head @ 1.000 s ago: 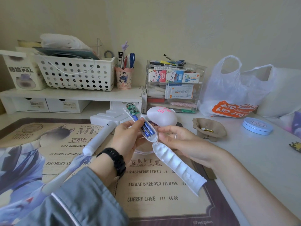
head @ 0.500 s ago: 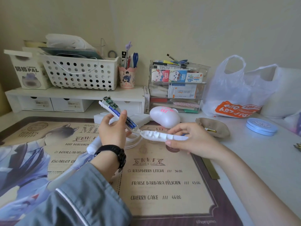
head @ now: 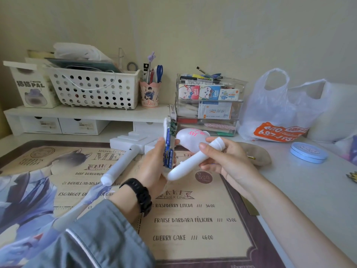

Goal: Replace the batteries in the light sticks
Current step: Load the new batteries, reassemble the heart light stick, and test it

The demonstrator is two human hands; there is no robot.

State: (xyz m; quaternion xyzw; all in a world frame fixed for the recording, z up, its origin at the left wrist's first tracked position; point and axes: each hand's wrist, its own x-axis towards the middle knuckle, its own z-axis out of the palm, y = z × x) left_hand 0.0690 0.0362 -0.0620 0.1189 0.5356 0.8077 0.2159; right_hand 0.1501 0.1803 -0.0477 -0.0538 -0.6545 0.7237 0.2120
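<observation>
The light stick's battery core (head: 168,149) is clamped upright in the left hand (head: 154,167); the right hand (head: 228,161) grips its white cover (head: 193,159), probably refitting next, needing alignment.

White desk (head: 309,190) carries menu mat (head: 193,219), blue tin (head: 308,153).

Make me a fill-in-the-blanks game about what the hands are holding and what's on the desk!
1. The left hand holds the battery holder, whose batteries are ____ in colour.
2. The right hand holds the white ____ of the light stick.
3. The watch on the left wrist is ____.
4. The round tin on the right of the desk is ____.

Missing words: blue; cover; black; blue
</observation>
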